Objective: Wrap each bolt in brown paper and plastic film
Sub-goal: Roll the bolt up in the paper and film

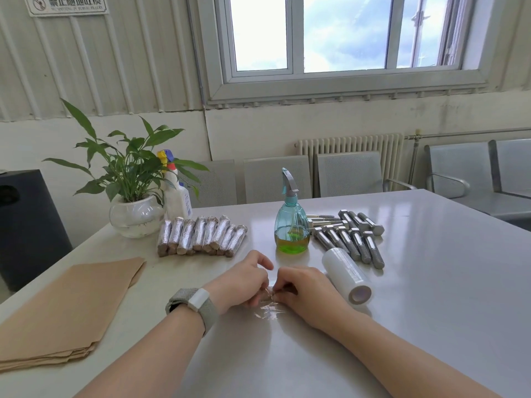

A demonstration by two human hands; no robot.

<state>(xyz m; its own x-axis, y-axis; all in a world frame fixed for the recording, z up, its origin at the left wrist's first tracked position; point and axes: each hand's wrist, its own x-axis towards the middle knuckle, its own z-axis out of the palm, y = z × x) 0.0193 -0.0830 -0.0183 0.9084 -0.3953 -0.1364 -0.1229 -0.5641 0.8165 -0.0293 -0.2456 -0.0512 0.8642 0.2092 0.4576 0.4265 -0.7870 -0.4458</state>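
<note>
Plastic film [268,307] pinched in both hands' grip, left hand [244,280] meeting right hand [304,288].

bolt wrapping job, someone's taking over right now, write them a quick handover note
Left hand and right hand: both pinch a scrap of plastic film at the table's near middle; no bolt visible between them.
Wrapped bolts lie in a row by the plant pot.
Bare bolts are piled right of the spray bottle, with the film roll beside them.
Brown paper is stacked at left.
Left: wrap the bare pile.
</note>
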